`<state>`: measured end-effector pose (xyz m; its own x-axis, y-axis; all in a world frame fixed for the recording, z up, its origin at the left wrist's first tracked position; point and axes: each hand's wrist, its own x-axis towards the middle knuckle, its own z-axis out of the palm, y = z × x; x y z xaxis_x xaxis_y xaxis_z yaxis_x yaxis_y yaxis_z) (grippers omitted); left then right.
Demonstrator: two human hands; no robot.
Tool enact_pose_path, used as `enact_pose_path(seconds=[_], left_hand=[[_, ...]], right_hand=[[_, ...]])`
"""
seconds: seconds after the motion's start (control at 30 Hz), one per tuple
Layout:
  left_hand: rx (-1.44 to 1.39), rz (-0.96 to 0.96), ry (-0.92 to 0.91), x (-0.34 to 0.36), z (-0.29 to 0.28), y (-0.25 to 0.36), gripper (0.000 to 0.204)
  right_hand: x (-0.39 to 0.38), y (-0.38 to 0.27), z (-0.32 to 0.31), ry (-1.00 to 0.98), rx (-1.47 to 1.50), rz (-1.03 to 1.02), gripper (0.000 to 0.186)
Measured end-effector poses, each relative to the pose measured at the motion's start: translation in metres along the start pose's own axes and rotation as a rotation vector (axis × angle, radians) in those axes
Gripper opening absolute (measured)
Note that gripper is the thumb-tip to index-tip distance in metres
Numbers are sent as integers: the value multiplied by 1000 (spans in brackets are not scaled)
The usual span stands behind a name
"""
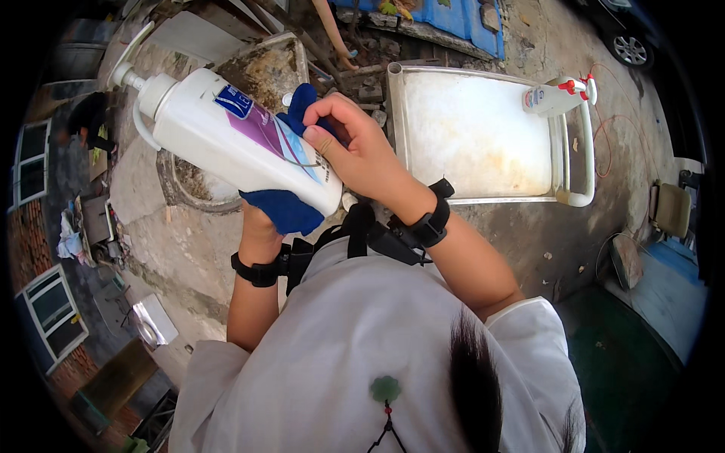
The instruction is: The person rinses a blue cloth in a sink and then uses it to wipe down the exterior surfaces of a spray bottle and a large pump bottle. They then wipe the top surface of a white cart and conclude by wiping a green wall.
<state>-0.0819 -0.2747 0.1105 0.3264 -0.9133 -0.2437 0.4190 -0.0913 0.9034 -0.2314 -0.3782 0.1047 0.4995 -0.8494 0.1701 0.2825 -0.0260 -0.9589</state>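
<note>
I hold a large white pump bottle with a purple and blue label, tilted so its nozzle points upper left. My left hand supports it from below through a dark blue cloth, its fingers mostly hidden. My right hand is curled at the bottle's upper side near its base end, thumb over the label, gripping more blue cloth against the bottle.
A white wheeled cart tray with a spray bottle stands right. A grimy basin is ahead, blue sheeting beyond. A hose lies right, near a car. Another person crouches at the left.
</note>
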Motion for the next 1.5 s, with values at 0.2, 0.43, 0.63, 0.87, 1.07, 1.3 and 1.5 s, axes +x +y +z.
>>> enact_pose_path(seconds=[0.2,0.43,0.63,0.87,1.07,1.3,1.5], left_hand=[[124,-30,-10,24,9,5,62],[408,146,-164,24,9,-9,94],[265,151,-102,32,2,5,90],[1004,377,-243,31,21,-15,111],[602,554,-130,29,21,-35,100],[-369,83,199,12,49,-41,39],[-288,-174,189,12,52,-48,65]], right_hand=[[2,-3,8,47,-103,-109,13],[-4,29,-14,-16,372,289,9],[-19,32,-52,6,610,420,11],[-10,-13,-3,35,100,132,72],[-2,-7,-15,307,688,288,43],[4,-3,-11,259,746,260,43],[23,7,-45,-76,581,281,66]])
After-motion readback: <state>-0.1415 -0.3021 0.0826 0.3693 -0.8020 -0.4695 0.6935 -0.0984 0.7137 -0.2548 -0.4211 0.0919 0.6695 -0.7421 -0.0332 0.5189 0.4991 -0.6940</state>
